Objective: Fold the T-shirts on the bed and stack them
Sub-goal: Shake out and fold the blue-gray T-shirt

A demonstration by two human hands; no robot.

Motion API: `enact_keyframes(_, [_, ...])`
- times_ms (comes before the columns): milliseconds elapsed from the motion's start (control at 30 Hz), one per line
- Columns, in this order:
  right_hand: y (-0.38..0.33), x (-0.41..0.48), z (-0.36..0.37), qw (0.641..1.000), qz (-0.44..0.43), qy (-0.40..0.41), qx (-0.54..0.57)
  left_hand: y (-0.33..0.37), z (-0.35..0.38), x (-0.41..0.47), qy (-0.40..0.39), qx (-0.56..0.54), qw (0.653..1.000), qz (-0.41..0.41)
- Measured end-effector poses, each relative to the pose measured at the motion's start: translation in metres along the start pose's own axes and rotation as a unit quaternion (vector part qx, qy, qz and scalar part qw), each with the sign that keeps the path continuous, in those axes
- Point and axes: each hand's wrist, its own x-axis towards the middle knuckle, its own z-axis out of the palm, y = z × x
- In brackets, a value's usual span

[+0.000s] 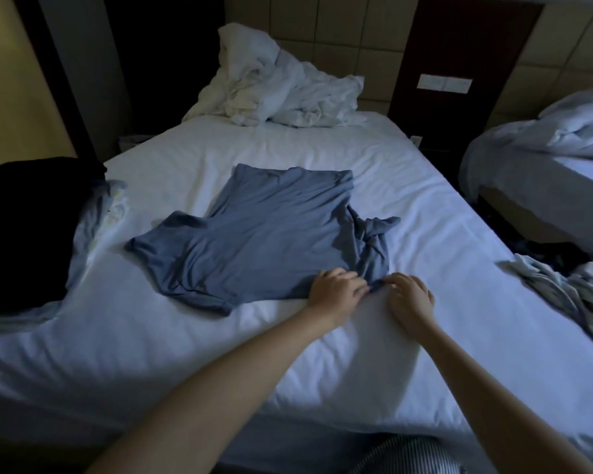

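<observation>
Reaching over the near edge of a white bed [151, 354], a person stretches both bare forearms toward a blue T-shirt [271, 230] spread near the mattress's middle. The left hand [336, 289], knuckles up and fingers curled, pinches the shirt's near right corner. The right hand [412, 297] sits just beside it, fingers bent down onto a small tab of the same fabric; whether it grips or only presses cannot be told.

The shirt lies mostly flat, one sleeve out to the left, its right side bunched in folds. The bed also bears crumpled white bedding [281, 87] at its head, a dark pile [24, 234] on the left and a grey heap of clothes [569, 289] on the right. A second bed [545, 159] holds rumpled covers.

Dim light blurs detail. The frame cuts off both side piles, and striped fabric [408, 453] shows partly at the bottom edge.
</observation>
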Motion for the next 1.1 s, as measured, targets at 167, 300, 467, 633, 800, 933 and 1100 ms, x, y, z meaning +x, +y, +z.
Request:
enact_keyframes(167, [0.005,0.019,-0.003,0.985,0.063,-0.005,0.161,-0.014,-0.007,-0.011,0.122,-0.305,0.938,-0.116])
enact_keyframes(300, [-0.028,0.058,0.000,0.884,0.146,-0.066,0.440,-0.025,0.001,-0.017,0.070,-0.297,0.949,-0.084])
enact_keyframes(467, [-0.041,0.092,0.015,0.745,0.248,-0.053,0.617,-0.030,0.011,-0.014,0.048,-0.239,0.969,-0.036])
enact_keyframes(633, [0.008,0.083,-0.010,0.765,0.238,0.127,0.585,-0.027,0.010,-0.016,0.060,-0.273,0.959,-0.055])
enact_keyframes(800, [0.039,0.068,-0.025,0.842,0.204,0.125,0.484,-0.029,0.011,-0.016,0.087,-0.286,0.953,-0.056])
enact_keyframes(933, [0.025,0.083,-0.026,0.832,0.226,0.047,0.504,-0.025,0.009,-0.018,0.092,-0.248,0.964,-0.004])
enact_keyframes(1100, [-0.010,0.095,-0.036,0.838,0.229,-0.049,0.492,-0.026,0.010,-0.017,0.079,-0.219,0.972,-0.010])
